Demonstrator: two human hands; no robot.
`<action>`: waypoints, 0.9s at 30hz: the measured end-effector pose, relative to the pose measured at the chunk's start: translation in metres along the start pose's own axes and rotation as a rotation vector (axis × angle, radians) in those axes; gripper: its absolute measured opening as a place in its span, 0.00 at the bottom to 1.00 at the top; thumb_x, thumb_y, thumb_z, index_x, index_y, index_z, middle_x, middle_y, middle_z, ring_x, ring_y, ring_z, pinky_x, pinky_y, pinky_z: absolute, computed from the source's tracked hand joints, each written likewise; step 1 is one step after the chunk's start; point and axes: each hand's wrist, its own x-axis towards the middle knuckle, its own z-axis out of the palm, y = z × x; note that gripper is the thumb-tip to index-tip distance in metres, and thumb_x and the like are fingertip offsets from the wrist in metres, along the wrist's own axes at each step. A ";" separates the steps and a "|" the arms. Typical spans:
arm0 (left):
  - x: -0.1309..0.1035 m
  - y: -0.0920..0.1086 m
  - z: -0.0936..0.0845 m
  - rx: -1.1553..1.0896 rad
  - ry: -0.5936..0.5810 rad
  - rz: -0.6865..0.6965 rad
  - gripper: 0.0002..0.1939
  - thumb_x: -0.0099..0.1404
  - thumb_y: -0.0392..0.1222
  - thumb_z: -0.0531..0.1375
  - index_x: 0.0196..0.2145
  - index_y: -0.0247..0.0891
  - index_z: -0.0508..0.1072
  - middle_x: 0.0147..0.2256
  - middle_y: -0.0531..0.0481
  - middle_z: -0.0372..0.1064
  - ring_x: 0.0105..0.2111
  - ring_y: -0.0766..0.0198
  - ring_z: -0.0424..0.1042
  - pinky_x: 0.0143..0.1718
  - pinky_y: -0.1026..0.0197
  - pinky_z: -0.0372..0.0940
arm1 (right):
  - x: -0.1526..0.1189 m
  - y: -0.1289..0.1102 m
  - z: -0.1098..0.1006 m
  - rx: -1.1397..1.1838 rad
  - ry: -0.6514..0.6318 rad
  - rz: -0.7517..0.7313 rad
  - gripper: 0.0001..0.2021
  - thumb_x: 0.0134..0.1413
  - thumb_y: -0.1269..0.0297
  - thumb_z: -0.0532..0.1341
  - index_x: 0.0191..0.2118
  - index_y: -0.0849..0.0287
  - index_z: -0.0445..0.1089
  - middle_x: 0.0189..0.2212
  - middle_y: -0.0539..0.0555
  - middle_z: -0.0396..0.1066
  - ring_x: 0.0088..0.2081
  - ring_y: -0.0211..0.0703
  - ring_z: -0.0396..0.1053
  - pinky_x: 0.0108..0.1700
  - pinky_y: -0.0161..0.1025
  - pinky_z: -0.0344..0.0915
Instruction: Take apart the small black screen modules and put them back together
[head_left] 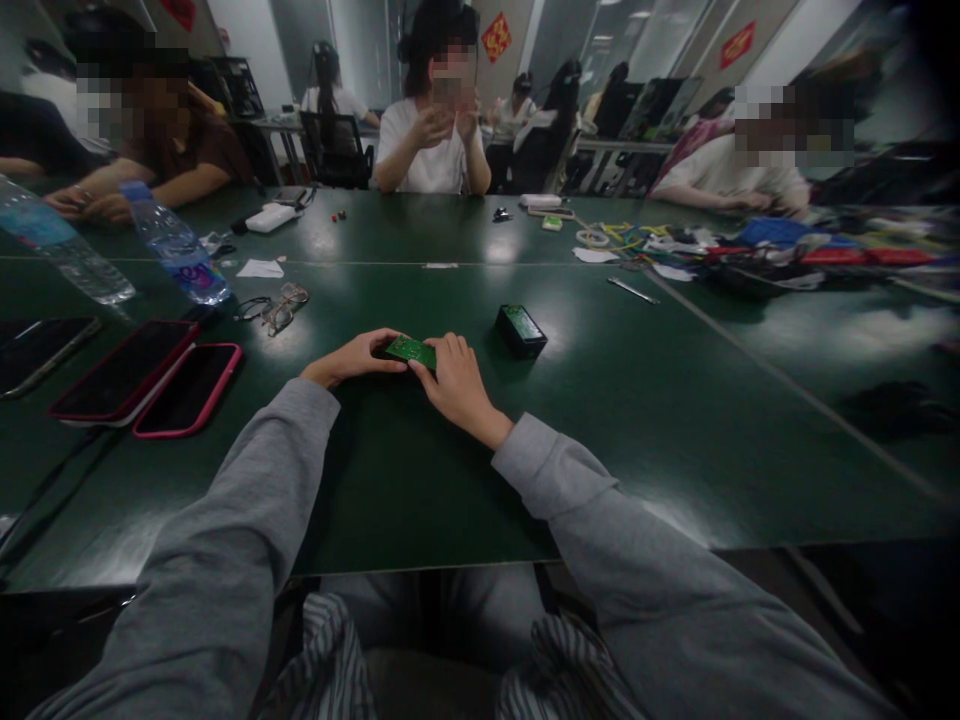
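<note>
A small green circuit board (411, 349) is held between my two hands, a little above the dark green table (420, 480). My left hand (367, 356) grips its left end, thumb along the near side and fingers behind. At the other end, my right hand (455, 374) has its thumb on the near edge and its fingers over the right part. What lies under the board is hidden. To the right of my hands stands a small black box (522, 331) with a glossy, green-tinted top; neither hand touches it.
Phones in red and pink cases (189, 390) lie at left, near plastic bottles (180, 245) and glasses (285, 309). A thin metal tool (633, 291) lies right of the box. Cables and coloured parts (780, 245) are heaped at far right. People sit across the table.
</note>
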 end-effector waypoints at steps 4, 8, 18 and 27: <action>0.001 -0.003 0.000 -0.039 -0.005 0.015 0.31 0.50 0.45 0.72 0.51 0.37 0.71 0.53 0.42 0.71 0.55 0.53 0.69 0.61 0.43 0.57 | 0.002 0.003 -0.004 0.125 0.161 0.066 0.24 0.69 0.48 0.45 0.54 0.62 0.64 0.46 0.62 0.66 0.48 0.52 0.63 0.50 0.49 0.62; 0.001 -0.003 0.000 -0.031 -0.013 0.042 0.32 0.51 0.45 0.72 0.53 0.38 0.71 0.55 0.41 0.69 0.58 0.52 0.66 0.63 0.43 0.54 | 0.006 0.008 -0.013 0.164 0.324 0.100 0.24 0.69 0.47 0.45 0.58 0.59 0.61 0.48 0.62 0.64 0.51 0.53 0.62 0.55 0.53 0.61; 0.001 -0.008 -0.004 -0.037 0.002 -0.007 0.34 0.52 0.44 0.70 0.56 0.39 0.68 0.57 0.41 0.68 0.60 0.52 0.65 0.65 0.43 0.53 | 0.014 0.056 0.011 0.232 0.320 0.229 0.28 0.67 0.41 0.45 0.49 0.61 0.68 0.44 0.62 0.70 0.48 0.50 0.66 0.52 0.48 0.64; 0.001 -0.003 -0.003 -0.043 0.002 -0.018 0.34 0.52 0.43 0.71 0.56 0.38 0.68 0.57 0.40 0.67 0.60 0.52 0.64 0.64 0.42 0.54 | 0.015 0.068 0.024 0.294 0.172 0.274 0.29 0.65 0.40 0.48 0.44 0.62 0.72 0.42 0.62 0.73 0.46 0.50 0.69 0.50 0.49 0.65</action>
